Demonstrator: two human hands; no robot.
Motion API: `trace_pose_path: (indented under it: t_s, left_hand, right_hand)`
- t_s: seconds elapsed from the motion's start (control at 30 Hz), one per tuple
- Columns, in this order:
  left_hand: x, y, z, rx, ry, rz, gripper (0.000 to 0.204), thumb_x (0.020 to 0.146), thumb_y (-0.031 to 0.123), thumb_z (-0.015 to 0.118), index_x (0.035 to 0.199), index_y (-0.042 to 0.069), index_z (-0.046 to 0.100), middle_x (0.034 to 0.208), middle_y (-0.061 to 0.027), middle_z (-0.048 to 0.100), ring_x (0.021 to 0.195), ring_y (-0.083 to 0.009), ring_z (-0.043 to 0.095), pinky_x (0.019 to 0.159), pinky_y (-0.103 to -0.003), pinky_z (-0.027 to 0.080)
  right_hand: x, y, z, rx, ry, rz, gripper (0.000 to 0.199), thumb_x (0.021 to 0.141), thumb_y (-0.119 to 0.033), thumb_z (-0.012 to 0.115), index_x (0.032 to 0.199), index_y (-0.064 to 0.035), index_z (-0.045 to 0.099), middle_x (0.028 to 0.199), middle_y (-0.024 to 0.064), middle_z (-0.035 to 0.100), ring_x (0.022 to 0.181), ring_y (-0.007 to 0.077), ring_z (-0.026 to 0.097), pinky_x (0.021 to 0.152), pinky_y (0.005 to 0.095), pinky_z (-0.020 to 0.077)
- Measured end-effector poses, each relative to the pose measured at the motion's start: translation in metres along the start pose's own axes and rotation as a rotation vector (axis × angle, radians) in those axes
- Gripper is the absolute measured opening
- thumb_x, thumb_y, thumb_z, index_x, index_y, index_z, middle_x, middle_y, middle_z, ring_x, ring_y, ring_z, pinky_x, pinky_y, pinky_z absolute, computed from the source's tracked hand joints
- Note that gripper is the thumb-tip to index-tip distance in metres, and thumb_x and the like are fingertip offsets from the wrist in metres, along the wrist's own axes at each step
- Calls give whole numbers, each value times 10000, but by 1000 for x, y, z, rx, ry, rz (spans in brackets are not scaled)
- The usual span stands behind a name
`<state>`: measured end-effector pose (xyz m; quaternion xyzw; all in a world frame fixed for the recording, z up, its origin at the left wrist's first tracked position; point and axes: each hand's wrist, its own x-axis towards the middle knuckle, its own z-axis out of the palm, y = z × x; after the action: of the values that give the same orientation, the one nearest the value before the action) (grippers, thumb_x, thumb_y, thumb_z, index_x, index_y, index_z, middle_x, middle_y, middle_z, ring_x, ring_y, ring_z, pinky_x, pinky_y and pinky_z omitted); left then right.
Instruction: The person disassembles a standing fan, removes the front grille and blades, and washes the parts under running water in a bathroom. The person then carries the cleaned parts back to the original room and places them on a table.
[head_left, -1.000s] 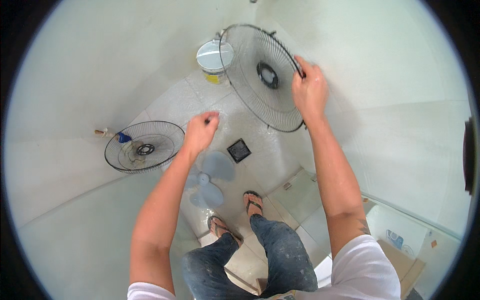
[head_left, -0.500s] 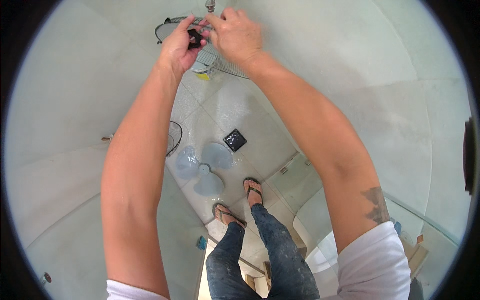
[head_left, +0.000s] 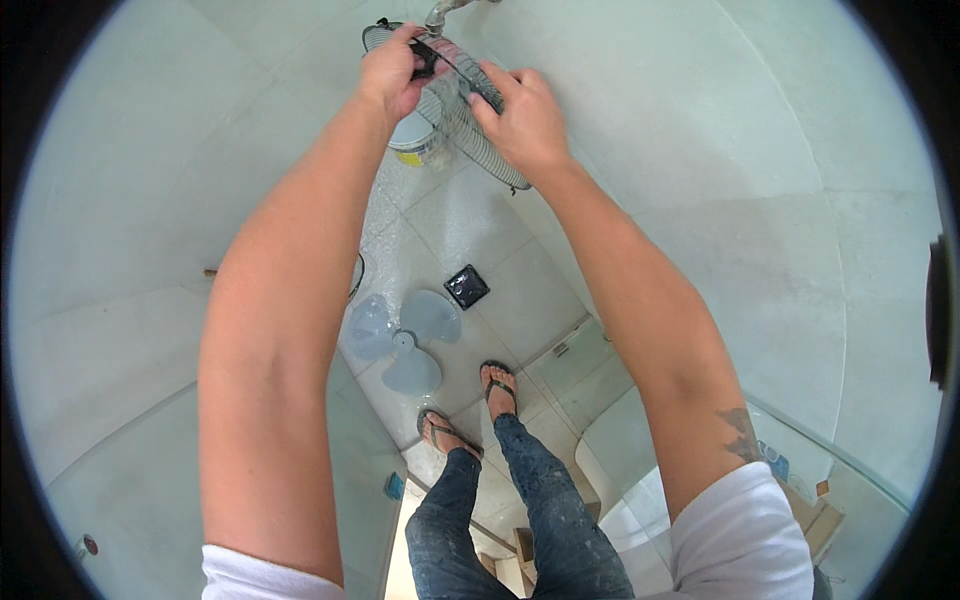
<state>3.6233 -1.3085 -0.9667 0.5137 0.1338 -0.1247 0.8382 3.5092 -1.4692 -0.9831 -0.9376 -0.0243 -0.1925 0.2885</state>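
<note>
A wire fan guard hangs tilted between my hands, right below the metal tap. My left hand is closed on the guard's left side, and a black plastic piece shows by its fingers. On the right, my right hand grips the guard's wires between thumb and fingers. Water appears to run over the guard, blurring part of the wires. Some of my left fingertips are hidden behind the black piece.
Below the guard stands a white bucket with a yellow label. A grey three-blade fan propeller and a black square drain cover lie on the wet tiles before my feet. Another wire guard peeks out behind my left forearm.
Both hands have moved right with the guard, which now tilts differently and shows more of its rim. My right hand has shifted away from the left, down along the guard.
</note>
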Motion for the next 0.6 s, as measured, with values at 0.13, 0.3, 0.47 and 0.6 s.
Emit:
trace_pose_path:
  t_s: [0.13,0.3,0.47,0.6]
  left_hand:
    - [-21,-10,1,-22,-58,98,318,1109,248,470,1268,0,590,989,-131,693,843,-252,650,789,-386,570]
    - [-122,-91,-4,706,-123,143,504,998,308,640,1335,-66,632,1108,-151,730,919,-296,690,845,-403,558]
    - [-125,-137,-1,1032,-150,425,490,890,259,728,1253,-68,684,968,-252,751,883,-370,742,817,-441,570]
    - [-96,-98,-4,849,37,394,343,914,223,692,1073,-81,694,876,-225,747,807,-335,743,765,-450,579]
  right_hand:
    - [32,-7,3,-131,-86,-38,410,902,-300,696,1267,-117,731,1061,237,695,1025,412,684,896,496,569]
    - [76,-13,18,-145,-185,22,269,885,-266,687,1066,-99,798,961,215,747,917,406,718,875,502,587]
    - [108,-22,24,7,-190,13,320,947,-295,651,1072,-25,769,994,227,756,905,374,726,842,484,571]
    - [80,-23,-3,379,-49,44,394,913,-404,706,1034,-41,799,911,230,762,866,413,736,836,475,579]
